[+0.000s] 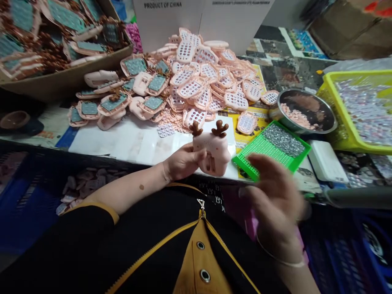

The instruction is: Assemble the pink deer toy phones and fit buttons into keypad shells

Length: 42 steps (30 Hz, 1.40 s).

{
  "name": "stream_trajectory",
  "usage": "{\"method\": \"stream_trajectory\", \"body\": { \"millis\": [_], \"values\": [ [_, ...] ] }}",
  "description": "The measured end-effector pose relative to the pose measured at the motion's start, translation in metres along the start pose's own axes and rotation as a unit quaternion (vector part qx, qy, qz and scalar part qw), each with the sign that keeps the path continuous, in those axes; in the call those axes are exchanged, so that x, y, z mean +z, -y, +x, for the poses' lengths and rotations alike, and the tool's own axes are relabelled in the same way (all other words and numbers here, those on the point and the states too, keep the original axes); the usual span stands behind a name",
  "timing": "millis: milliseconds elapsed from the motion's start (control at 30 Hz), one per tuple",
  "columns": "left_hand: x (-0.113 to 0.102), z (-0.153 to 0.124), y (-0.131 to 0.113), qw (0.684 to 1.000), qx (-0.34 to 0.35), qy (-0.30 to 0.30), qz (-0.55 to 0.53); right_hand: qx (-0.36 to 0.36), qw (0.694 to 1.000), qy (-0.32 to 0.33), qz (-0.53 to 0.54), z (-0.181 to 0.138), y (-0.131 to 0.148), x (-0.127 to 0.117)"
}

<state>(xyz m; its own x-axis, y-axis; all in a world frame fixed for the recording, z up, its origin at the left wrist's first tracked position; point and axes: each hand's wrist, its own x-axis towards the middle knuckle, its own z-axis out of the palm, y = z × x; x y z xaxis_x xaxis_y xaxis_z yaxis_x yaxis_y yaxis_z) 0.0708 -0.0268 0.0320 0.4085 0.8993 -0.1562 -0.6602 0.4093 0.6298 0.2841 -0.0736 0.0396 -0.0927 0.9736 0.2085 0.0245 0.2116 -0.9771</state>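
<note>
Evidently we are at a holding step: our left hand (183,162) pinches the antlered case (218,148), while our right hand (277,200), blurred, spreads seemingly bare near the tray (259,148). Next, we judge, calls for a steady left grip.

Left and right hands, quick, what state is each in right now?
Left hand: closed, holding the pink antlered casing.
Right hand: motion-blurred, looks open, thumb and fingers apart, nothing visibly held.
</note>
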Motion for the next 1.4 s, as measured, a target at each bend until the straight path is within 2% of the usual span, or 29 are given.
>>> {"method": "stream_trajectory", "body": {
  "millis": [133, 233, 400, 567, 667, 933, 1100, 1200, 1267, 1333, 1400],
  "values": [
    [-0.011, -0.014, -0.005, 0.998, 0.026, 0.006, 0.060, 0.062, 0.989, 0.124, 0.052, 0.019, -0.029, 0.045],
    [-0.026, -0.018, -0.008, 0.995, 0.032, -0.015, 0.094, 0.081, 0.984, 0.154, 0.047, 0.031, -0.041, 0.064],
    [-0.040, -0.017, -0.014, 0.991, 0.025, -0.080, 0.106, 0.128, 0.979, 0.146, 0.061, 0.036, -0.049, 0.076],
    [-0.045, -0.010, -0.022, 0.992, 0.007, -0.094, 0.084, 0.189, 0.973, 0.106, 0.085, 0.040, -0.055, 0.083],
    [-0.050, -0.009, -0.024, 0.990, -0.005, -0.109, 0.092, 0.220, 0.963, 0.105, 0.116, 0.044, -0.058, 0.088],
    [-0.058, -0.008, -0.032, 0.991, -0.018, -0.112, 0.070, 0.228, 0.961, 0.120, 0.100, 0.051, -0.062, 0.098],
    [-0.066, -0.015, -0.043, 0.983, 0.021, -0.158, 0.096, 0.234, 0.954, 0.119, 0.143, 0.051, -0.071, 0.098],
    [-0.083, -0.044, -0.062, 0.966, 0.063, -0.213, 0.131, 0.272, 0.945, 0.129, 0.127, 0.051, -0.071, 0.096],
    [-0.098, -0.082, -0.083, 0.947, 0.076, -0.264, 0.169, 0.286, 0.941, 0.142, 0.113, 0.052, -0.068, 0.095],
    [-0.115, -0.130, -0.110, 0.907, 0.052, -0.334, 0.253, 0.291, 0.938, 0.156, 0.105, 0.052, -0.065, 0.095],
    [-0.130, -0.178, -0.137, 0.837, -0.013, -0.390, 0.385, 0.295, 0.935, 0.165, 0.104, 0.053, -0.062, 0.095]
  ]
}}
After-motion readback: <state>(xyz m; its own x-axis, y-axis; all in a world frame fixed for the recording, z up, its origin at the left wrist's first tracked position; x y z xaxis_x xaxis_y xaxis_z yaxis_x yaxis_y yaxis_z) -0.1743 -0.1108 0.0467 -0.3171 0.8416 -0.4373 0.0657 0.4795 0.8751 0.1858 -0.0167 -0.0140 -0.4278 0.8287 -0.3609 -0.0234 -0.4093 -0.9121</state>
